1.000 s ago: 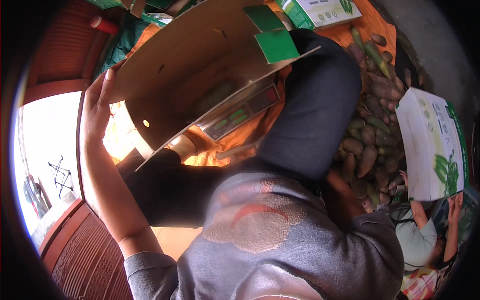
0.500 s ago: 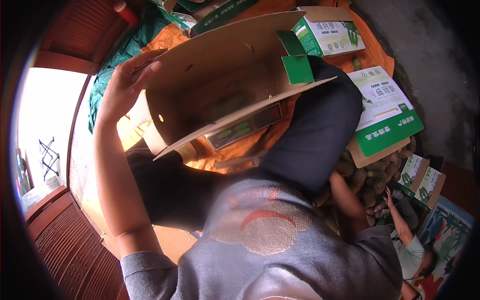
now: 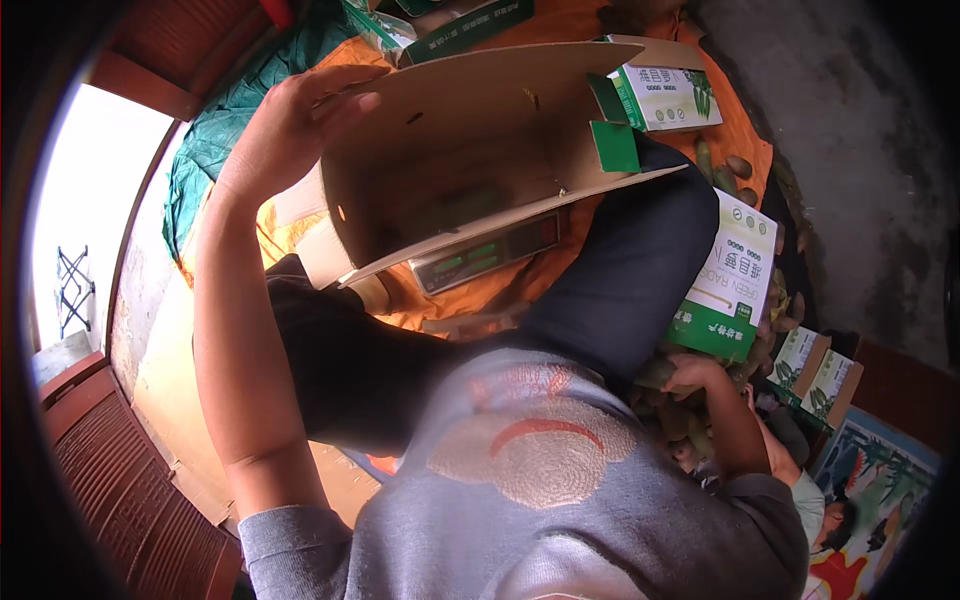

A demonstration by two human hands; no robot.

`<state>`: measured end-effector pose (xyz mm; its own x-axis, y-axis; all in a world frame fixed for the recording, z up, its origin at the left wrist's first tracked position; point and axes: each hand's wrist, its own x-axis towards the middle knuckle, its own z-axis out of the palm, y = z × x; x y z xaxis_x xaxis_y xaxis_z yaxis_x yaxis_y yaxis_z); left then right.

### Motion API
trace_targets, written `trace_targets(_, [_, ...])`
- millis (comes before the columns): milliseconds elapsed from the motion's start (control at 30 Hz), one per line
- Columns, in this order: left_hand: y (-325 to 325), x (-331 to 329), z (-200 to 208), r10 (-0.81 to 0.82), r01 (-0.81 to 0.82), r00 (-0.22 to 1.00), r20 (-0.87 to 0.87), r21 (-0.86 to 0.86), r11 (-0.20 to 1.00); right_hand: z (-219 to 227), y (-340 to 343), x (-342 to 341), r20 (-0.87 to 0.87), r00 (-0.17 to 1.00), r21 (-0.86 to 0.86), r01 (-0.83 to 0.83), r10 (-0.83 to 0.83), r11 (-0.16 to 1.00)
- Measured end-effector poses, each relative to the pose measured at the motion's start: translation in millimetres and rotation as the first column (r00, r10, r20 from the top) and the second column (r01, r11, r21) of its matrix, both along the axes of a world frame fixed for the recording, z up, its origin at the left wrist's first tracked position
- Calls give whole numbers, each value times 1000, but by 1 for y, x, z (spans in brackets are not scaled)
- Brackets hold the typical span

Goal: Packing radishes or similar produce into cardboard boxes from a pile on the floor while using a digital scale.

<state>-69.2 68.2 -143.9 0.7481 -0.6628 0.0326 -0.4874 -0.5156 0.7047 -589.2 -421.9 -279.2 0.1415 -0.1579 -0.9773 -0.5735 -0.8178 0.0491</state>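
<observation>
A large open cardboard box [image 3: 450, 130] lies tilted above the digital scale [image 3: 485, 252], its hollow inside facing me. My left hand [image 3: 290, 130] grips the box's upper left edge, thumb on the inner side. Beside my right thigh, my right hand [image 3: 703, 375] is closed around the end of a green radish [image 3: 655, 375]. Below and around it lies a heap of radishes [image 3: 680, 425], partly covered by my arm and shirt. The scale's lit display shows under the box's lower edge.
A white and green carton [image 3: 730, 270] rests on the heap at the right. Another carton [image 3: 668, 97] stands behind the box on an orange sheet [image 3: 745, 140]. Smaller cartons [image 3: 815, 375] sit farther right. A co-worker's arm [image 3: 778, 450] reaches in beside my right arm.
My right hand has come up into view from beside my thigh, with a radish in its fingers. My left hand stays on the box edge. The co-worker has moved closer to my right arm.
</observation>
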Motion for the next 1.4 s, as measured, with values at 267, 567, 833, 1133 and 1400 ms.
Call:
trace_targets(267, [10, 3, 4, -21, 20, 999, -44, -23, 1000, 188, -73, 8, 148, 981, -340, 168, -123, 925])
trace_targets(567, [5, 5, -2, -51, 50, 996, 73, 14, 999, 334, 51, 245, 834, 461, -327, -30, 304, 944])
trace_targets(833, [7, 9, 0, -76, 48, 990, 121, 223, 974, 195, 212, 451, 704, 437, -55, -753, 560, 656])
trace_targets(1133, [13, 10, -13, -33, 22, 996, 79, 137, 990, -7, 274, 527, 727, 440, 129, -841, 527, 525])
trace_targets(1400, [14, 7, -15, -42, 35, 997, 66, 99, 994, 41, 321, 533, 577, 350, 17, -909, 738, 417])
